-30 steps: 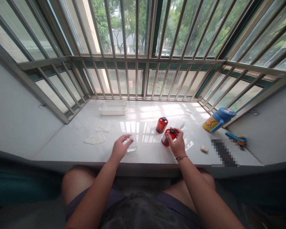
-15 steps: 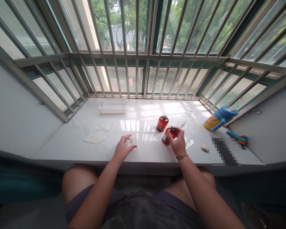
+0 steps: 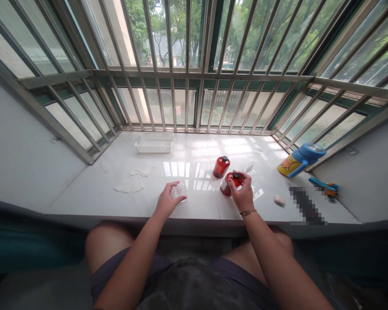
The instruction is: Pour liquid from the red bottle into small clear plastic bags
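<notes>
My left hand [image 3: 170, 199] grips a small clear container [image 3: 181, 191] on the white sill, thumb on its near side and fingers on its far side. My right hand [image 3: 242, 192] is closed around the upper part of a red bottle [image 3: 226, 187] with a black cap, and a pale label shows on its side. Just behind it stands a second red bottle [image 3: 220, 167] with a black cap, which neither hand touches. A crumpled clear plastic piece [image 3: 249, 167] lies beyond my right fingers.
A white perforated basket [image 3: 154, 148] sits at the back left. Whitish flat sheets [image 3: 129, 186] lie at the left. On the right are a blue and yellow tumbler [image 3: 300, 160], a pale lump [image 3: 280, 200] and keys [image 3: 330, 188]. Metal bars [image 3: 194, 77] close off the back.
Both hands keep their hold on the clear container and the red bottle. The whole view has shifted very slightly; nothing else visibly moves.
</notes>
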A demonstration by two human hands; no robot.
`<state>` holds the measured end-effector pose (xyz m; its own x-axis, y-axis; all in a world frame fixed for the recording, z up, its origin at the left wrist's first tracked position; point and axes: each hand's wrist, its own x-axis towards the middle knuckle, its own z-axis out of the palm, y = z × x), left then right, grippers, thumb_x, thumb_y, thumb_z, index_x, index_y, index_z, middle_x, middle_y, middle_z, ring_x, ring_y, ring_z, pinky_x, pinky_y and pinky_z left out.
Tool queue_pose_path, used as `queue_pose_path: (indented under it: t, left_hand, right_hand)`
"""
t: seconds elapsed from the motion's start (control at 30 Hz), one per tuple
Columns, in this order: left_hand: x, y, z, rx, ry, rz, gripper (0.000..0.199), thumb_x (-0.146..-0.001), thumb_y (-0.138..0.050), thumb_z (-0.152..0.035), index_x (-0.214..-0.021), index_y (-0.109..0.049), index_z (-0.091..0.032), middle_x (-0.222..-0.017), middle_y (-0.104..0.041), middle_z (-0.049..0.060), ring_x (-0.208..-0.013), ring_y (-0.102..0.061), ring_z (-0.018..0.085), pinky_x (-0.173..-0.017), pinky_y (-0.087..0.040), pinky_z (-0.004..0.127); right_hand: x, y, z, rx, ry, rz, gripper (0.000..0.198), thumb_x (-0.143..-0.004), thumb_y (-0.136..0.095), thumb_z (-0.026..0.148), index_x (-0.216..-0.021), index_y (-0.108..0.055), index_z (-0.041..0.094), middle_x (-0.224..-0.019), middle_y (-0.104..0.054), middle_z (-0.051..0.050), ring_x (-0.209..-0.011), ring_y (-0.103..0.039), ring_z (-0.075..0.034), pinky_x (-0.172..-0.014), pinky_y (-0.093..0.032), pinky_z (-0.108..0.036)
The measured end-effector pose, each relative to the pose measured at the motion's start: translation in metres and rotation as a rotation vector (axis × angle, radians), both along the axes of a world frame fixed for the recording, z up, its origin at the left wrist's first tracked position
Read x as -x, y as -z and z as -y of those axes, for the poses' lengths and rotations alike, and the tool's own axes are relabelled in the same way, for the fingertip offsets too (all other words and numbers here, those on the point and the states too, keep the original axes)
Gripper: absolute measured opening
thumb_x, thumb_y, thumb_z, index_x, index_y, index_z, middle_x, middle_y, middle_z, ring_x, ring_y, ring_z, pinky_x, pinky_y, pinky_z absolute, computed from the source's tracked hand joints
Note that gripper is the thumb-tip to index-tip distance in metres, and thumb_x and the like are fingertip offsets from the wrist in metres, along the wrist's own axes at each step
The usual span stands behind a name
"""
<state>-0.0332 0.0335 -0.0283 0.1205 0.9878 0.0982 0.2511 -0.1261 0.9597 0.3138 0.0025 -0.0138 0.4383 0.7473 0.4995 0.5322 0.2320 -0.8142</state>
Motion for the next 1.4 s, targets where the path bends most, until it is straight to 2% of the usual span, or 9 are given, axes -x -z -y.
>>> queue_pose_path:
  t: [0.1, 0.4, 0.6, 0.77, 0.93, 1.1, 1.23, 1.33, 1.4]
  left_hand:
    - [0.001, -0.003, -0.001, 0.016, 0.018, -0.041, 0.057, -0.078, -0.093, -0.037, -0.130, -0.068, -0.031, -0.153, -0.067, 0.006, -0.149, -0.058, 0.032, -0.131, -0.036, 0.052]
    - [-0.004, -0.003, 0.000, -0.002, 0.007, 0.000, 0.058, -0.074, -0.096, -0.030, -0.124, -0.067, -0.029, -0.148, -0.070, 0.009, -0.144, -0.062, 0.032, -0.126, -0.041, 0.051]
    - [-0.029, -0.003, 0.012, 0.011, 0.137, -0.013, 0.049, -0.075, -0.096, -0.032, -0.112, -0.063, -0.028, -0.147, -0.072, 0.007, -0.142, -0.063, 0.032, -0.124, -0.043, 0.053]
    - [-0.054, -0.005, 0.022, -0.046, 0.178, -0.039, 0.056, -0.076, -0.094, -0.033, -0.125, -0.067, -0.029, -0.144, -0.071, 0.008, -0.141, -0.064, 0.032, -0.123, -0.044, 0.050]
    - [-0.059, -0.011, 0.026, -0.026, 0.156, -0.031, 0.049, -0.076, -0.094, -0.030, -0.113, -0.063, -0.028, -0.143, -0.072, 0.007, -0.140, -0.065, 0.032, -0.121, -0.045, 0.052]
    - [-0.058, -0.013, 0.027, -0.040, 0.174, -0.056, 0.059, -0.078, -0.093, -0.030, -0.129, -0.064, -0.030, -0.147, -0.070, 0.007, -0.143, -0.062, 0.031, -0.124, -0.042, 0.050]
    - [-0.059, -0.011, 0.026, -0.029, 0.164, -0.042, 0.048, -0.077, -0.093, -0.031, -0.113, -0.062, -0.028, -0.145, -0.071, 0.007, -0.140, -0.064, 0.031, -0.122, -0.044, 0.051]
    - [-0.059, -0.008, 0.027, -0.014, 0.135, -0.018, 0.051, -0.075, -0.095, -0.030, -0.107, -0.055, -0.027, -0.144, -0.072, 0.008, -0.139, -0.065, 0.031, -0.120, -0.046, 0.051]
    - [-0.059, -0.007, 0.027, -0.004, 0.134, -0.002, 0.057, -0.074, -0.096, -0.030, -0.114, -0.056, -0.028, -0.143, -0.071, 0.009, -0.140, -0.064, 0.031, -0.119, -0.046, 0.050]
  right_hand:
    - [0.000, 0.000, 0.000, -0.007, -0.001, 0.005, 0.053, -0.097, -0.075, 0.050, -0.140, -0.055, 0.025, -0.142, -0.070, -0.014, -0.122, -0.073, -0.028, -0.108, -0.058, -0.051]
    - [0.000, 0.001, 0.000, -0.001, -0.007, 0.014, 0.054, -0.097, -0.075, 0.049, -0.141, -0.054, 0.026, -0.144, -0.068, -0.014, -0.123, -0.072, -0.029, -0.110, -0.058, -0.052]
    - [0.000, 0.000, 0.001, 0.010, -0.005, 0.017, 0.053, -0.098, -0.073, 0.050, -0.141, -0.054, 0.025, -0.144, -0.068, -0.014, -0.124, -0.071, -0.029, -0.109, -0.058, -0.052]
    - [0.000, -0.001, 0.000, 0.032, -0.002, 0.018, 0.054, -0.098, -0.072, 0.053, -0.141, -0.053, 0.025, -0.145, -0.068, -0.015, -0.125, -0.071, -0.030, -0.109, -0.058, -0.053]
    - [-0.004, -0.001, 0.000, 0.047, -0.046, -0.004, 0.059, -0.098, -0.072, 0.053, -0.145, -0.047, 0.026, -0.149, -0.066, -0.016, -0.135, -0.067, -0.031, -0.115, -0.055, -0.054]
    - [-0.004, 0.002, -0.002, 0.049, -0.056, -0.023, 0.061, -0.097, -0.073, 0.052, -0.145, -0.046, 0.026, -0.151, -0.065, -0.016, -0.137, -0.065, -0.031, -0.118, -0.053, -0.056]
    - [-0.006, -0.001, -0.002, 0.061, -0.048, -0.003, 0.062, -0.098, -0.071, 0.052, -0.147, -0.045, 0.025, -0.150, -0.065, -0.017, -0.136, -0.066, -0.032, -0.116, -0.054, -0.057]
    - [-0.004, -0.009, 0.006, 0.024, 0.040, 0.134, 0.065, -0.096, -0.074, 0.052, -0.148, -0.047, 0.023, -0.156, -0.059, -0.019, -0.146, -0.056, -0.037, -0.121, -0.047, -0.064]
    - [0.005, -0.015, 0.017, -0.044, 0.067, 0.255, 0.062, -0.095, -0.077, 0.049, -0.146, -0.052, 0.025, -0.161, -0.053, -0.018, -0.154, -0.046, -0.039, -0.128, -0.037, -0.068]
